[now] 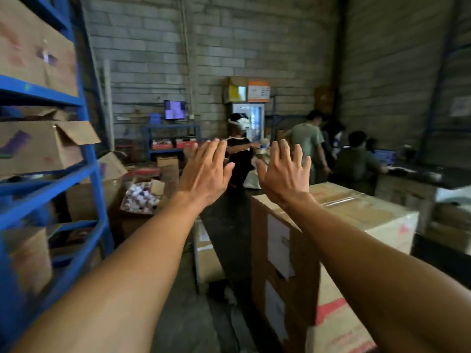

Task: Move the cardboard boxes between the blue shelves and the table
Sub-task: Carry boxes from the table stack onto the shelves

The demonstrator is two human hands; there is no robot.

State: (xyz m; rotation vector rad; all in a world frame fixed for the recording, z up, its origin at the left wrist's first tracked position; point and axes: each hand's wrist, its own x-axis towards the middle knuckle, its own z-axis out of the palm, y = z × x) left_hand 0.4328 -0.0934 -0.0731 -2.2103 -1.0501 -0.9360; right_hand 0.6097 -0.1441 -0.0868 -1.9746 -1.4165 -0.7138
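Observation:
Both my arms stretch straight out in front of me at chest height. My left hand and my right hand are side by side, backs toward me, fingers spread, holding nothing. The blue shelves stand at my left with brown cardboard boxes on them, one on the top level and one with an open flap below it. A stack of large taped cardboard boxes stands below my right arm. My hands touch no box.
A narrow floor aisle runs between shelves and stack. An open carton of small packets and loose cartons sit on the floor ahead left. Several people stand or sit near a dark counter at the back right.

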